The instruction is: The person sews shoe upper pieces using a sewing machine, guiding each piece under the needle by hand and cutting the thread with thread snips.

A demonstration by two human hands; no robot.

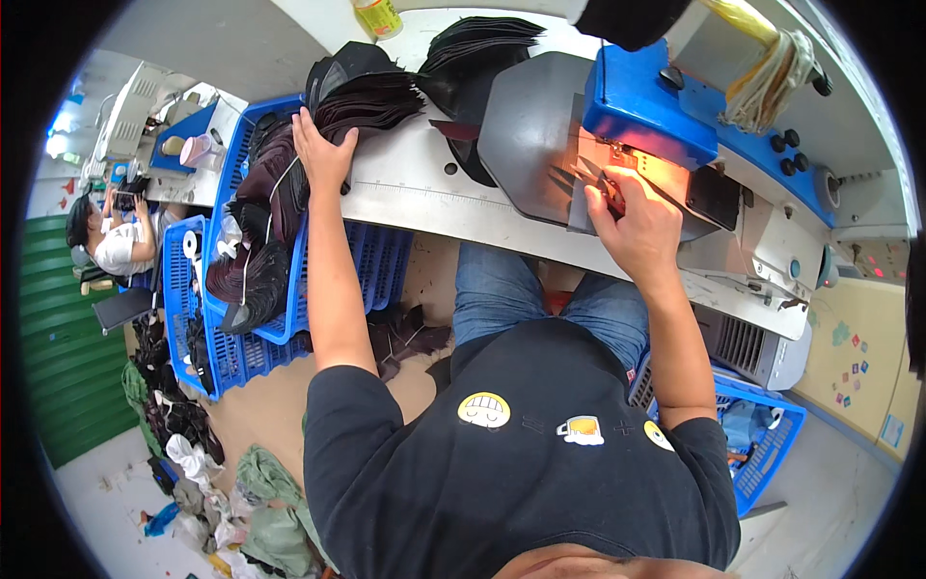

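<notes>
My left hand (325, 151) lies with its fingers apart at the edge of a stack of dark cut pieces (371, 101), beside the blue basket (302, 280). Whether it presses on the stack I cannot tell. My right hand (639, 220) is closed around a pair of scissors (571, 180), their blades pointing left. They are just in front of the lit needle area of the blue sewing machine (641, 101), over the grey eight-sided plate (531, 125). The scissors' handles are mostly hidden by my fingers. A second stack of black pieces (468, 63) lies behind the plate.
Tied bundles of dark pieces (253, 280) fill the basket at my left. A yellow can (378, 17) stands at the table's far edge. Fabric scraps (275, 492) lie on the floor. Another blue basket (772, 463) is at lower right. A person (125, 236) sits at far left.
</notes>
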